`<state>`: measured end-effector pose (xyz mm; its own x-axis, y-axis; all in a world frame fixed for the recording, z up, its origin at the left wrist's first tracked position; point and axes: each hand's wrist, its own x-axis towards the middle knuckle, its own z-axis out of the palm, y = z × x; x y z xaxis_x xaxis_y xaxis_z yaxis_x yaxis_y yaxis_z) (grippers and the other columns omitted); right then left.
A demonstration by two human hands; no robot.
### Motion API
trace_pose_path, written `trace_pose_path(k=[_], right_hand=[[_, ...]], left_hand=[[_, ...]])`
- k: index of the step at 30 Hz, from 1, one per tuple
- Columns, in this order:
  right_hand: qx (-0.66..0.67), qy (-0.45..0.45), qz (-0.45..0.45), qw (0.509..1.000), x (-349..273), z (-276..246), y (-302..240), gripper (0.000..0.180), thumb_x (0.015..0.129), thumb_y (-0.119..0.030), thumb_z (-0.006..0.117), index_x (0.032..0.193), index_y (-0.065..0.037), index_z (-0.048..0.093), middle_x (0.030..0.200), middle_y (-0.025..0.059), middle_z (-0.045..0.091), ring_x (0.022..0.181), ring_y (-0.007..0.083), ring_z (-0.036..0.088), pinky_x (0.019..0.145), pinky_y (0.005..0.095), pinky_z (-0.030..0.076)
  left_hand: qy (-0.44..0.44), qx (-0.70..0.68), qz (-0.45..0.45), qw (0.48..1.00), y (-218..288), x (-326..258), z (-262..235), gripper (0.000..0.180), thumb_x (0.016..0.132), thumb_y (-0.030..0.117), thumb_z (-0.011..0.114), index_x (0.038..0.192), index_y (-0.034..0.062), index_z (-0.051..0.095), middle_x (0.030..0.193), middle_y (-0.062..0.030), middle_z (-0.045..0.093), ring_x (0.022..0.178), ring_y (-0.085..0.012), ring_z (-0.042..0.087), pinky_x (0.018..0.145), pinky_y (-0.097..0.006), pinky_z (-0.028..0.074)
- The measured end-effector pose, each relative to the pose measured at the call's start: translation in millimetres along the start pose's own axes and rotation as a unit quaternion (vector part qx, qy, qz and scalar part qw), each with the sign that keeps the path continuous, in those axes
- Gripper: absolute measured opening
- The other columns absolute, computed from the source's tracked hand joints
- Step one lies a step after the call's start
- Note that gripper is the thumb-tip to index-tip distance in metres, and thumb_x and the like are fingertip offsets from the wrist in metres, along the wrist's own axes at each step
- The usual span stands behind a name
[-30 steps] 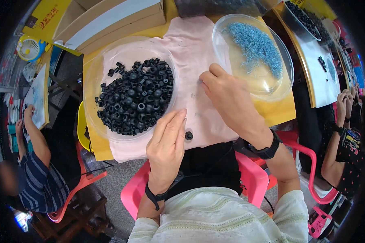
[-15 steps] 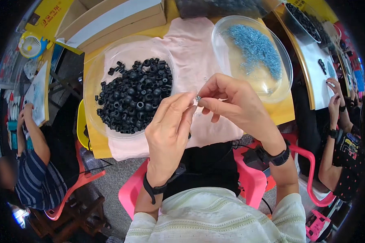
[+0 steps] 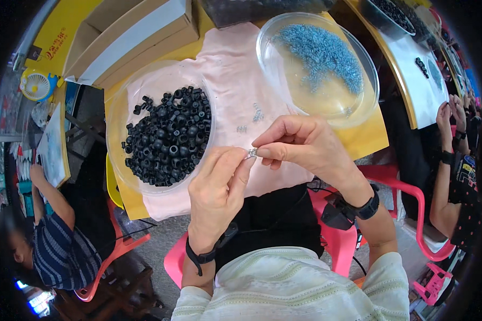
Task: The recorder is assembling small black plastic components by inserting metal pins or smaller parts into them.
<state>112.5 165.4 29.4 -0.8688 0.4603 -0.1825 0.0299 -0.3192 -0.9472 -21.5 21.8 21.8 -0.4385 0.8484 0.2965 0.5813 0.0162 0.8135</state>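
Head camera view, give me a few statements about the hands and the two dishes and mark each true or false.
1. Both hands pinch one small silvery part between their fingertips. True.
2. The left hand rests inside the dish of black rings. False: it is raised over the pink cloth.
3. The blue pieces lie in a clear dish. True.
4. The right hand is bare at the wrist. False: it wears a dark watch.

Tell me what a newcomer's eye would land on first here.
The two hands meeting mid-frame: left hand and right hand pinch a tiny silvery part between fingertips. Behind them, on a pink cloth, sit a clear dish of black rings and another of blue-grey bits.
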Motion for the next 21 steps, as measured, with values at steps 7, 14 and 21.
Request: trace_pose_path(k=[7,14,21], right_hand=[[-0.024,0.046,-0.026,0.998,-6,4,11,0.013,0.089,-0.001,0.066,0.101,0.004,0.067,0.09,0.0059,0.068,0.08,0.0092,0.065,0.072,0.023,0.053],[-0.148,0.078,-0.144,0.975,-3,14,20,0.012,0.086,-0.001,0.066,0.097,0.003,0.067,0.088,0.0038,0.068,0.079,0.0074,0.064,0.069,0.0221,0.052],[-0.235,0.059,-0.242,0.94,-2,22,20,0.014,0.085,-0.001,0.067,0.099,0.002,0.066,0.088,0.0046,0.066,0.075,0.0088,0.064,0.068,0.0223,0.052]], left_hand=[[-0.012,-0.029,-0.08,0.996,-2,-5,7,0.015,0.098,0.014,0.059,0.093,0.0009,0.061,0.069,-0.001,0.057,0.057,-0.005,0.053,0.051,-0.02,0.04],[-0.008,-0.107,-0.189,0.976,0,-7,10,0.019,0.1,0.015,0.057,0.089,-0.0001,0.06,0.064,-0.0042,0.055,0.053,-0.0091,0.048,0.05,-0.025,0.038],[-0.012,-0.268,-0.264,0.926,3,-5,-4,0.026,0.102,0.02,0.055,0.084,0.0017,0.059,0.064,0.0017,0.056,0.049,-0.0025,0.045,0.046,-0.019,0.033]])
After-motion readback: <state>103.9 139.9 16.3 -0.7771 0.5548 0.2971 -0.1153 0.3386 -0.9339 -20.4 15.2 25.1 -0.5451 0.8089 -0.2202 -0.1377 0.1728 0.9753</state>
